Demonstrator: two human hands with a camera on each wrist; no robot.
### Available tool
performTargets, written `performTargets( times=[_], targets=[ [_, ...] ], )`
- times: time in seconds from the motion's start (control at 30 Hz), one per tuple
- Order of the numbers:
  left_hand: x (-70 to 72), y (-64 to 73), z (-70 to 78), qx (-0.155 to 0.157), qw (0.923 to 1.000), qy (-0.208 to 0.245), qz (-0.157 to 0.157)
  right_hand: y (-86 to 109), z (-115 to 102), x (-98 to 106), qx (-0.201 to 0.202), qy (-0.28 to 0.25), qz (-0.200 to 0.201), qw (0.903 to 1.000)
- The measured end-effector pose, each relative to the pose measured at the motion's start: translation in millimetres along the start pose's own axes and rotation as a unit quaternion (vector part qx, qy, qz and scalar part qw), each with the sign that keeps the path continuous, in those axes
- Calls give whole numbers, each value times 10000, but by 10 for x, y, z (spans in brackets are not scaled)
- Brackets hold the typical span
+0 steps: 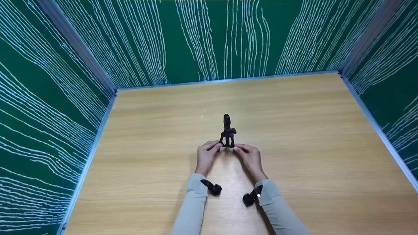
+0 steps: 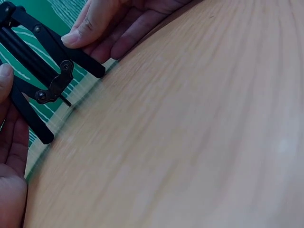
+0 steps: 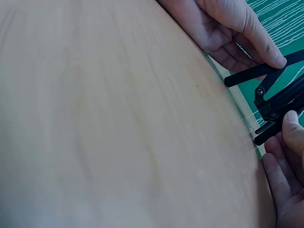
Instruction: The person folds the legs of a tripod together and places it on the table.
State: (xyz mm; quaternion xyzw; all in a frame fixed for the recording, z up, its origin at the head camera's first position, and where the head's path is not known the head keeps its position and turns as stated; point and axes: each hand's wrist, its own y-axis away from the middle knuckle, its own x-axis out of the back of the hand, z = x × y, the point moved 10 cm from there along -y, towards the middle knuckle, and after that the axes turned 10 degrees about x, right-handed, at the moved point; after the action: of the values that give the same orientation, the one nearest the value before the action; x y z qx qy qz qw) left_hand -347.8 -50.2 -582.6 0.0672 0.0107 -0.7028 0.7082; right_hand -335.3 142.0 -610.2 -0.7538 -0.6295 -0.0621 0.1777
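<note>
A small black tripod (image 1: 227,131) stands upright between the two hands, its legs partly spread and its head pointing toward the back wall. My left hand (image 1: 207,154) pinches one leg near its lower end between thumb and fingers. Another leg is pinched by my right hand (image 1: 250,158) on the opposite side. Seen from the left wrist, the tripod (image 2: 35,57) shows its centre column and hinged braces, with the leg ends close over the table. The right wrist view has the tripod (image 3: 285,95) cut off at the frame's edge.
The wooden table (image 1: 147,182) spreads around the hands. Green walls with white wavy lines (image 1: 192,42) enclose it at the back and both sides, along metal edging. Tiny pale specks (image 1: 202,116) lie beyond the tripod. Black wrist cameras (image 1: 214,188) sit on the sleeves.
</note>
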Motion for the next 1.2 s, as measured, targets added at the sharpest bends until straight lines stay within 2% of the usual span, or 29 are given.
performTargets(
  times=[0.2,0.37,0.47,0.7,0.9,1.07,1.2],
  targets=[
    [-10,-22,-40,210,9996,198,-53,12,-16,-21,87,-149,-101,9998],
    [-20,-38,-36,265,9995,120,-81,26,-46,-23,184,-221,-157,9995],
    [-31,-53,-29,305,9993,122,-163,37,-37,-28,100,-257,-198,9994],
    [-46,-81,70,-16,9972,-722,-169,40,-35,-45,85,-170,-284,9994],
    [-70,-113,63,144,9973,-622,-376,51,-38,-56,73,-192,-278,9994],
    [-87,-136,74,130,9963,-697,-476,54,-42,-72,91,-227,-306,9992],
    [-88,-162,40,312,9961,-619,-550,60,-40,-81,65,-194,-339,9992]
  ],
)
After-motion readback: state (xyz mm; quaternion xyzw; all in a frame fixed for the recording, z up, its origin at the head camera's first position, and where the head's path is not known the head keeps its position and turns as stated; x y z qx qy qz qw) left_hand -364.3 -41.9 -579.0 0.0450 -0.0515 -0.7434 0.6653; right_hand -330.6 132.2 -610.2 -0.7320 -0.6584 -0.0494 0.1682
